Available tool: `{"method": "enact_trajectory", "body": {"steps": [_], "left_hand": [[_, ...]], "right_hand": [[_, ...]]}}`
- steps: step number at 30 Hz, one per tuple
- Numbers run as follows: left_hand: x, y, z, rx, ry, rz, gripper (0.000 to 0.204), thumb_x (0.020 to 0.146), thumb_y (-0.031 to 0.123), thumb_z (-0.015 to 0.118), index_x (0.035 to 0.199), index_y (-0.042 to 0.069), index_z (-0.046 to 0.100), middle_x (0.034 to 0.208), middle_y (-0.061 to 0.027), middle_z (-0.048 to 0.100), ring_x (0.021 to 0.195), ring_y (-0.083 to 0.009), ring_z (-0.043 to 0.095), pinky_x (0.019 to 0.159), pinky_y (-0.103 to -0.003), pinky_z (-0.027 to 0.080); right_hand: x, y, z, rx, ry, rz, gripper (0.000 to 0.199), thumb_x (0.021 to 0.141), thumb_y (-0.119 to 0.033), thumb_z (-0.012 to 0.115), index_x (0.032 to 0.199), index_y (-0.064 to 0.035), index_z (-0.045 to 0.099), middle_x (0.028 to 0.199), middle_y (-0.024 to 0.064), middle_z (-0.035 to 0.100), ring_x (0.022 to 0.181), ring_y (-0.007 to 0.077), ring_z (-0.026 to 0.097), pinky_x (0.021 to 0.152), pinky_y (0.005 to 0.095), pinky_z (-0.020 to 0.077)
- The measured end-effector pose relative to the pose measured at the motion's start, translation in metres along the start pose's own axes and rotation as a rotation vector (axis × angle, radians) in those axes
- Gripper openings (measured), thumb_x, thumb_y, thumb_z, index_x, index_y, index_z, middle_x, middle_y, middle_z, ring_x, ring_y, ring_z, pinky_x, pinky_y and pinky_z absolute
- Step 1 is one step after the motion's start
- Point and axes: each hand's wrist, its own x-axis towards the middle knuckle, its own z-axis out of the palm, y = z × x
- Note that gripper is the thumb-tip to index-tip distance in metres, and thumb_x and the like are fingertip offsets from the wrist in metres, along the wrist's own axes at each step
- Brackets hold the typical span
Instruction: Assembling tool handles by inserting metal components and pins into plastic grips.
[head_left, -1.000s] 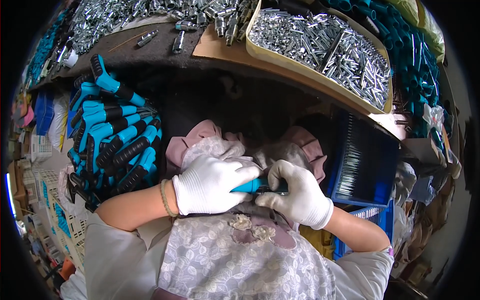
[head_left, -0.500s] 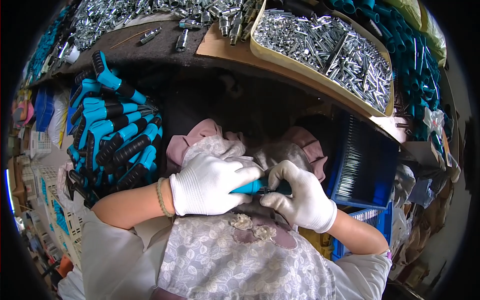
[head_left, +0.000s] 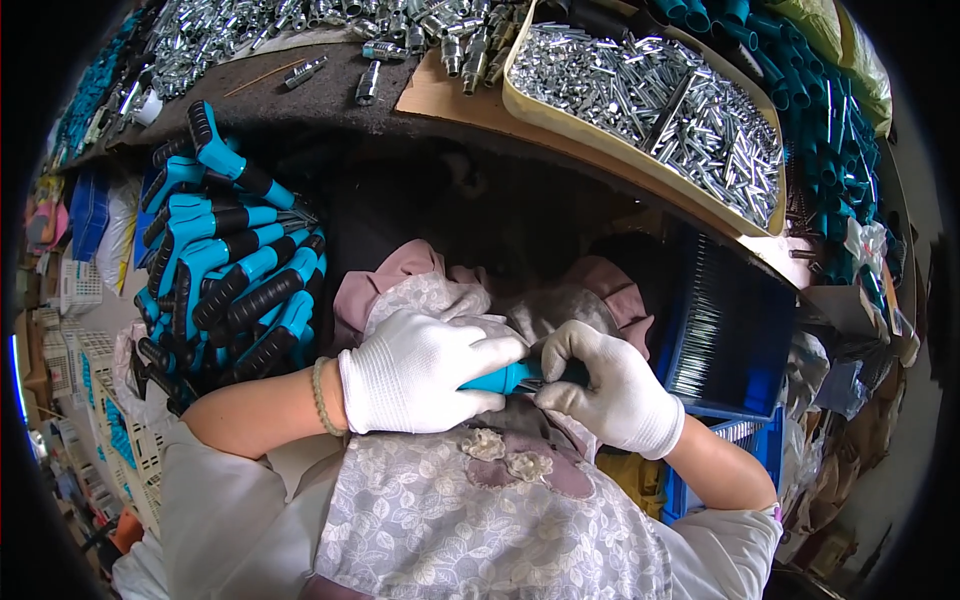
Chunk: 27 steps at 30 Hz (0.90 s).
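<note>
My left hand (head_left: 415, 370), in a white knit glove, is closed around the blue handle-like part (head_left: 492, 381) of a tool, hiding most of it. At its right end a short metal piece (head_left: 530, 384) shows between my two hands. My right hand (head_left: 612, 390), also gloved, is bent with thumb and fingers closed on a dark sleeve (head_left: 574, 372) at that end; the fingers partly cover it. Both hands are above my lap, over a grey floral apron (head_left: 480, 530). Left of them lies a pile of blue-and-black angled-grip screwdriver handles (head_left: 235, 265).
Beyond the hands, a bench edge carries a tray (head_left: 640, 150) of small metal pins and a heap of metal fittings (head_left: 235, 40). Teal tubes (head_left: 835, 150) are stacked at the far right. A blue bin (head_left: 740, 350) with metal rods stands right of my knees.
My right hand has shifted slightly to the right, away from my left hand. More of the metal piece between them now shows. My left hand keeps its grip.
</note>
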Motion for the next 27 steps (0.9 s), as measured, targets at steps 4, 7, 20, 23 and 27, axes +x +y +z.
{"method": "enact_trajectory", "body": {"steps": [4,7,20,23,27], "left_hand": [[0.001,-0.001,0.0,-0.002,-0.029,-0.024,0.048,0.075,0.027,0.079,0.118,0.01,0.065,0.084,-0.0115,0.068,0.081,-0.0314,0.07,0.073,-0.041,0.055],[0.001,-0.006,0.003,-0.037,-0.007,-0.036,0.052,0.074,0.025,0.079,0.122,0.011,0.065,0.09,-0.0121,0.07,0.085,-0.0314,0.07,0.078,-0.04,0.056],[0.006,-0.011,0.011,-0.019,-0.045,-0.112,0.051,0.076,0.027,0.076,0.124,0.011,0.065,0.104,-0.0143,0.071,0.1,-0.0312,0.069,0.086,-0.042,0.055],[0.006,-0.014,0.018,-0.034,-0.001,-0.088,0.043,0.079,0.028,0.074,0.117,0.011,0.065,0.097,-0.013,0.069,0.09,-0.0338,0.068,0.078,-0.043,0.055],[0.005,-0.018,0.023,-0.054,0.012,-0.107,0.037,0.081,0.029,0.071,0.113,0.011,0.064,0.093,-0.0156,0.066,0.082,-0.0383,0.067,0.071,-0.047,0.054]], "right_hand": [[0.0,-0.004,0.003,-0.061,0.055,0.014,0.025,0.079,-0.009,0.079,0.092,-0.0058,0.058,0.092,0.0109,0.064,0.082,0.0251,0.064,0.074,0.0353,0.0509],[0.003,-0.008,0.004,-0.623,0.265,-0.439,0.029,0.07,-0.017,0.079,0.094,-0.0071,0.066,0.099,0.0086,0.063,0.088,0.0288,0.062,0.077,0.0398,0.0505],[0.013,-0.016,0.008,-1.0,0.224,-0.451,0.02,0.075,-0.023,0.072,0.077,-0.0052,0.064,0.077,0.008,0.059,0.073,0.0233,0.062,0.061,0.0357,0.0496],[0.017,-0.019,0.009,-0.938,0.202,-0.334,0.009,0.076,-0.012,0.072,0.078,-0.0049,0.066,0.077,0.0099,0.063,0.065,0.0283,0.064,0.057,0.0378,0.0519],[0.022,-0.013,0.01,-0.793,0.2,-0.31,0.009,0.075,-0.01,0.071,0.079,-0.0045,0.064,0.072,0.0113,0.061,0.061,0.0304,0.064,0.054,0.0394,0.0512]]}}
